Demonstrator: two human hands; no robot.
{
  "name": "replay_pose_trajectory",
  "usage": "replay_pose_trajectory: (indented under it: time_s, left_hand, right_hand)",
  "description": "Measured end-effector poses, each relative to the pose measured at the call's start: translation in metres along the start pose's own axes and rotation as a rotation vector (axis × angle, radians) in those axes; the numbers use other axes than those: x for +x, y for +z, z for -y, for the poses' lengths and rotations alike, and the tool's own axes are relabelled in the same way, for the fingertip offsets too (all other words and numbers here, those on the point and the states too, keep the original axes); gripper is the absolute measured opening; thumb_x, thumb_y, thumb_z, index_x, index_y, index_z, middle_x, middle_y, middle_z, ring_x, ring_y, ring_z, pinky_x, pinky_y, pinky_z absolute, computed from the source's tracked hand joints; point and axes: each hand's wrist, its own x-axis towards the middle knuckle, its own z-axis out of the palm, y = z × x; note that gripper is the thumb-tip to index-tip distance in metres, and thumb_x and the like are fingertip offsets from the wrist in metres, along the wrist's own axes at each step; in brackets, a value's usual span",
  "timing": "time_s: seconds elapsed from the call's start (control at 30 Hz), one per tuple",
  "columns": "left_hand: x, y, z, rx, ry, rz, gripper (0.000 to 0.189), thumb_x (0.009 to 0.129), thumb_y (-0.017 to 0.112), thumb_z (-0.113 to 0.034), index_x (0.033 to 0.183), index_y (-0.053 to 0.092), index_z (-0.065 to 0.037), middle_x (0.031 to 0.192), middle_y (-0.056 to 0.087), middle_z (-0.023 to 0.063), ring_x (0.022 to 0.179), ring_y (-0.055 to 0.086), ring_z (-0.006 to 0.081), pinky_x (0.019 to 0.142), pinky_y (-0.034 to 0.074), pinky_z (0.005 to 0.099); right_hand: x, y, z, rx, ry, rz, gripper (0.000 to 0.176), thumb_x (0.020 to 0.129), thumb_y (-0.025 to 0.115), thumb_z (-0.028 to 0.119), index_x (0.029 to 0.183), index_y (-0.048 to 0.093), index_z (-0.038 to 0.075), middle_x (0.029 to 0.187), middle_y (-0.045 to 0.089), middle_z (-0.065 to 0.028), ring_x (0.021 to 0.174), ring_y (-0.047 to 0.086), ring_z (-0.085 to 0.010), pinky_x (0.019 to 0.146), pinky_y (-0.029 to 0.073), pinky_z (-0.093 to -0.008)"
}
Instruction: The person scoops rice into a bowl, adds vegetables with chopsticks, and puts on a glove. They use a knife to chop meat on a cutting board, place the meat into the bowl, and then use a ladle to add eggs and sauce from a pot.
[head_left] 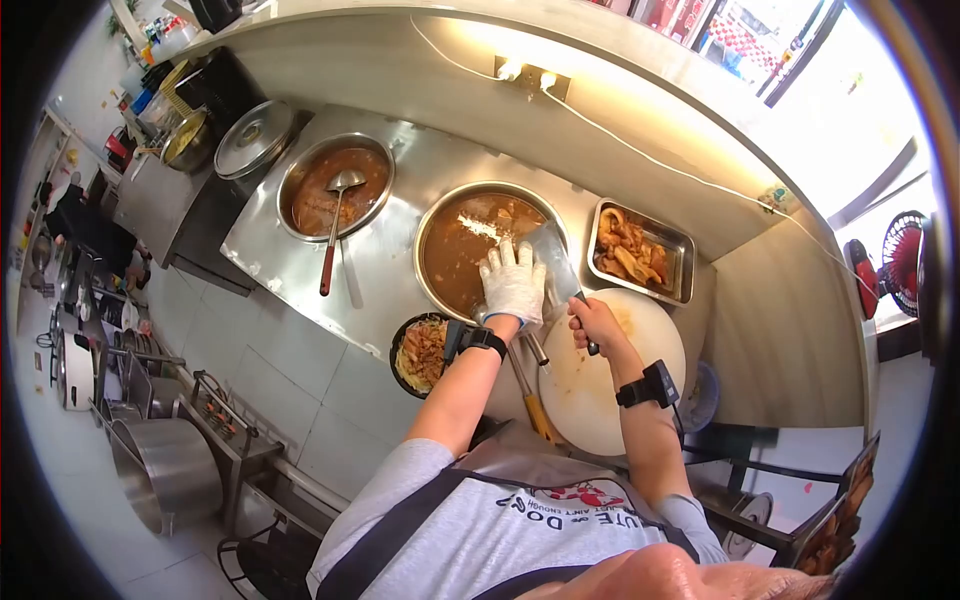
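Note:
My left hand [514, 282], in a clear plastic glove, is over the near side of a steel pot [424, 282] of brown broth. Its fingers are stretched out, with the fingertips beside a cleaver blade [548, 254]. Wrapped round the cleaver's dark handle is my right hand [597, 324], at the upper left edge of a round white cutting board [655, 400]. The blade tilts over the pot's right rim. Pale pieces [480, 228] lie in the broth past my left fingertips. Below my left hand, a wooden-handled tool [535, 410] rests beside the board.
A black bowl of food [420, 356] stands left of my left wrist. Behind the board sits a metal tray [684, 268] of browned meat. Farther left, a second pot [290, 195] holds a ladle [328, 262]. A white cable [640, 166] runs along the wall.

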Motion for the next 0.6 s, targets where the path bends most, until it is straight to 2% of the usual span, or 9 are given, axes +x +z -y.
replay_pose_trajectory:
  time_s: [0.03,0.07,0.13,0.23,0.27,0.4,0.5,0.57,0.6]
  left_hand:
    - [-0.003,-0.002,0.0,0.002,0.003,0.007,0.053,0.097,0.042,-0.039,0.141,0.041,-0.01,0.147,0.035,0.024,0.131,0.037,0.0435,0.11,0.027,0.0555]
    - [-0.007,-0.003,0.0,-0.024,0.095,-0.013,0.055,0.097,0.041,-0.041,0.143,0.039,-0.011,0.148,0.033,0.0245,0.133,0.035,0.0444,0.111,0.024,0.0558]
    - [-0.011,0.002,-0.001,-0.045,0.275,-0.02,0.058,0.098,0.038,-0.047,0.144,0.04,-0.013,0.151,0.029,0.0243,0.137,0.029,0.0437,0.112,0.02,0.0566]
    - [-0.017,0.007,-0.003,0.005,0.281,-0.01,0.063,0.097,0.038,-0.051,0.147,0.037,-0.013,0.153,0.025,0.0244,0.139,0.026,0.0435,0.113,0.017,0.0574]
    - [-0.017,0.0,-0.003,0.019,0.225,0.044,0.071,0.095,0.038,-0.057,0.148,0.033,-0.01,0.154,0.024,0.0243,0.141,0.024,0.0429,0.114,0.014,0.0576]
    - [-0.01,-0.002,0.012,0.048,0.105,-0.028,0.076,0.096,0.031,-0.059,0.148,0.03,-0.003,0.155,0.021,0.0255,0.142,0.022,0.0441,0.115,0.011,0.056]
    - [0.001,-0.011,0.017,-0.007,-0.011,-0.055,0.066,0.099,0.03,-0.052,0.145,0.034,-0.006,0.153,0.024,0.0266,0.139,0.027,0.0453,0.112,0.02,0.0582]
    - [0.002,-0.031,0.016,-0.141,-0.027,-0.15,0.057,0.1,0.034,-0.043,0.143,0.037,-0.005,0.148,0.031,0.029,0.135,0.032,0.0465,0.107,0.033,0.0557]
    - [-0.001,-0.046,0.01,-0.136,-0.022,-0.147,0.057,0.1,0.034,-0.043,0.143,0.037,-0.005,0.148,0.031,0.029,0.135,0.032,0.0465,0.107,0.033,0.0557]
  right_hand:
    - [0.002,0.003,0.001,-0.002,-0.008,-0.049,0.027,0.1,0.051,0.031,0.091,0.047,0.006,0.063,0.045,-0.0004,0.043,0.036,-0.0081,0.039,0.032,-0.0254]
    - [0.003,0.005,0.001,-0.01,-0.028,-0.061,0.035,0.101,0.047,0.039,0.092,0.047,0.005,0.062,0.045,-0.0009,0.043,0.036,-0.0085,0.039,0.032,-0.0251]
    - [0.005,0.005,0.0,0.068,0.003,-0.048,0.039,0.102,0.044,0.043,0.093,0.047,0.005,0.062,0.045,-0.0012,0.043,0.036,-0.0086,0.039,0.032,-0.025]
    - [0.001,0.003,-0.002,0.154,0.021,-0.019,0.045,0.102,0.038,0.049,0.094,0.047,0.005,0.062,0.045,-0.0014,0.042,0.036,-0.0087,0.039,0.031,-0.0249]
    - [-0.003,0.002,-0.004,0.171,0.015,-0.008,0.048,0.102,0.036,0.051,0.095,0.048,0.005,0.062,0.045,-0.0014,0.042,0.035,-0.0088,0.039,0.031,-0.0249]
    - [-0.031,-0.014,-0.026,0.231,-0.03,0.009,0.047,0.102,0.037,0.05,0.096,0.049,0.005,0.059,0.045,-0.001,0.04,0.038,-0.0095,0.037,0.033,-0.0255]
    - [-0.082,-0.028,-0.046,0.29,-0.044,-0.09,0.043,0.102,0.04,0.047,0.097,0.049,0.006,0.059,0.045,-0.0008,0.039,0.038,-0.0094,0.036,0.033,-0.0264]
    - [-0.121,-0.041,-0.069,0.277,-0.072,-0.207,0.036,0.101,0.046,0.042,0.098,0.049,0.006,0.059,0.045,-0.0005,0.038,0.039,-0.0094,0.035,0.033,-0.0269]
    - [-0.139,-0.049,-0.083,0.226,-0.071,-0.257,0.033,0.1,0.049,0.039,0.098,0.05,0.006,0.059,0.045,-0.0006,0.038,0.039,-0.0093,0.035,0.033,-0.0267]
